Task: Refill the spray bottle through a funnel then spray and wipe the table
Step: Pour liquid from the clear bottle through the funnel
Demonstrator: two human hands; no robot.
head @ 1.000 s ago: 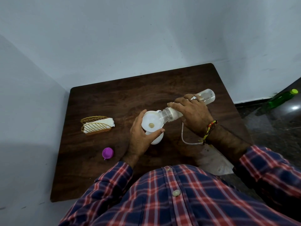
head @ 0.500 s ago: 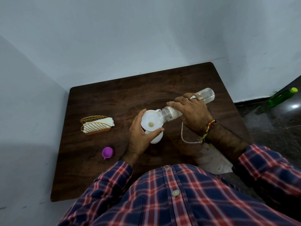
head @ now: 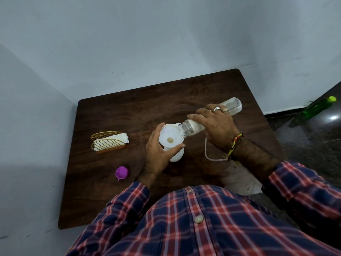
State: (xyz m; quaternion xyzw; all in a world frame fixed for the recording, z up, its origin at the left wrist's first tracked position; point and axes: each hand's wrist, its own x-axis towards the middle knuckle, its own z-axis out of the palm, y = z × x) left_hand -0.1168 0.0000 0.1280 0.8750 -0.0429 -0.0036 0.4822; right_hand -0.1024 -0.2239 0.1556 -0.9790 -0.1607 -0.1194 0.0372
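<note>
Right hand (head: pixel 217 126) grips a clear bottle (head: pixel 191 128) tipped mouth-down into the white funnel (head: pixel 169 138); left hand (head: pixel 158 154) clasps the white spray bottle (head: pixel 177 156) beneath; no label readable

1. Table (head: pixel 110 117): dark wood-grain, matt.
2. Funnel (head: pixel 168 138), in the left hand (head: pixel 156 156): white plastic, smooth.
3. Bottle (head: pixel 231 107), under the right hand (head: pixel 215 126): clear glossy plastic.
4. Rack (head: pixel 107 140), left of the left hand: golden wire.
</note>
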